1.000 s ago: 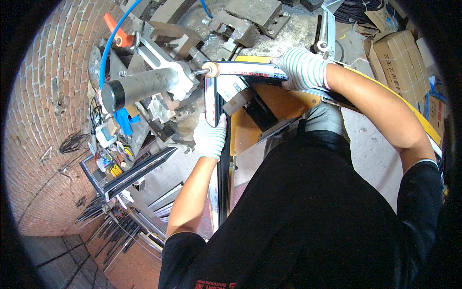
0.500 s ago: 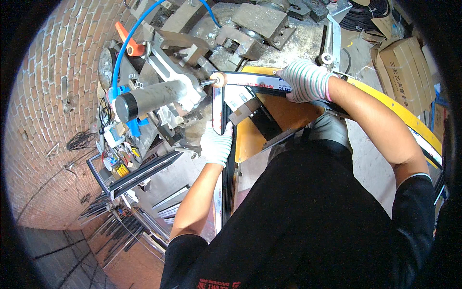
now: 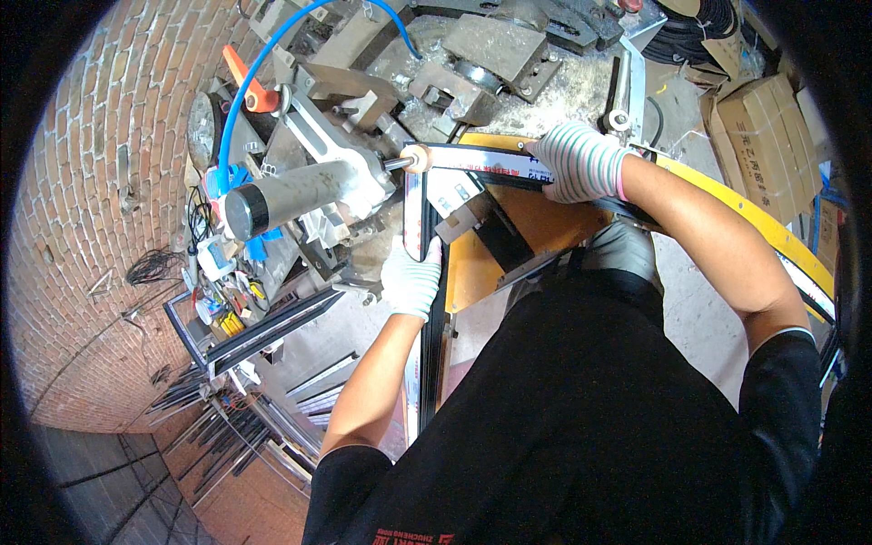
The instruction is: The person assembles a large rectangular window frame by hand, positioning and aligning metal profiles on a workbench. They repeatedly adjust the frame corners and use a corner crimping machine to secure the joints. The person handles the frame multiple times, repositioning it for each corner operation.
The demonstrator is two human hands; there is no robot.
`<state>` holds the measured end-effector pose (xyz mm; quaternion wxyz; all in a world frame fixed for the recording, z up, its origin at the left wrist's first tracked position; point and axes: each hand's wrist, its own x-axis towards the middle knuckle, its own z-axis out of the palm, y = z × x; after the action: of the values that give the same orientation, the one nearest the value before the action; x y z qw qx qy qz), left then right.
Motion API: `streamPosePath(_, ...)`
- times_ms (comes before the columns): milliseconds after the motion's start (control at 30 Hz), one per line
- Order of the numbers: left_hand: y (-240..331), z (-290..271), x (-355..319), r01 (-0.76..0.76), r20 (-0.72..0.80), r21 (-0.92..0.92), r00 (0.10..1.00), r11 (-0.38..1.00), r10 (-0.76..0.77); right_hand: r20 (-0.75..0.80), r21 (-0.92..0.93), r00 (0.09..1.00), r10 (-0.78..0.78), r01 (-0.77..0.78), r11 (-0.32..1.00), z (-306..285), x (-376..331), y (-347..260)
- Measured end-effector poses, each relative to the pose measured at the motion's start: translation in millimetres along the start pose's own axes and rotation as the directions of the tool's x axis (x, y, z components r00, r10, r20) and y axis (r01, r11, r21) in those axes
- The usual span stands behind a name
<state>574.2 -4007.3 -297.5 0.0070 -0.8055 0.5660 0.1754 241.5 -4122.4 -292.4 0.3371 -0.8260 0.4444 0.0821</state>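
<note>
My left hand, in a striped knit glove, is wrapped round a dark metal profile bar with white printed film, which runs down toward my body. My right hand, gloved alike, grips a second film-covered profile bar that extends rightward. The two bars meet at a corner under the round wooden-looking tip of a machine's cylinder arm. Inside that corner sits a metal block. My right fingertips are partly hidden behind the bar.
An orange lever and a blue air hose are on the machine at left. Heavy steel blocks stand behind the corner. A yellow curved table edge runs along the right, near a cardboard box. Loose profiles lie lower left.
The whole view has shifted slightly, with the machine and bars appearing a little lower. Both hands keep their hold on the bars.
</note>
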Motion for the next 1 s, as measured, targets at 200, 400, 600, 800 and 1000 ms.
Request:
streamPosePath(200, 1, 0, 0, 0.019, 0.016, -0.006, 1.0, 1.0, -0.019, -0.017, 0.017, 1.0, -0.005, 0.005, 1.0, 1, -2, 1)
streamPosePath(400, -6, 5, 2, -0.013, 0.009, -0.025, 1.0, 1.0, 0.013, -0.029, 0.005, 1.0, -0.012, 0.012, 1.0, 5, 0, 3)
streamPosePath(600, -2, 1, 1, -0.017, -0.001, 0.015, 1.0, 1.0, 0.017, -0.096, -0.041, 0.994, -0.06, 0.057, 0.998, 12, 1, 6)
streamPosePath(800, 3, -4, -3, 0.006, -0.002, 0.072, 1.0, 0.997, -0.005, -0.15, -0.077, 0.986, -0.07, 0.059, 0.995, 22, 2, 9)
streamPosePath(1000, -14, 3, -2, -0.019, -0.075, -0.166, 0.997, 0.986, 0.007, -0.177, -0.194, 0.984, -0.022, -0.013, 0.981, 18, 1, -2)
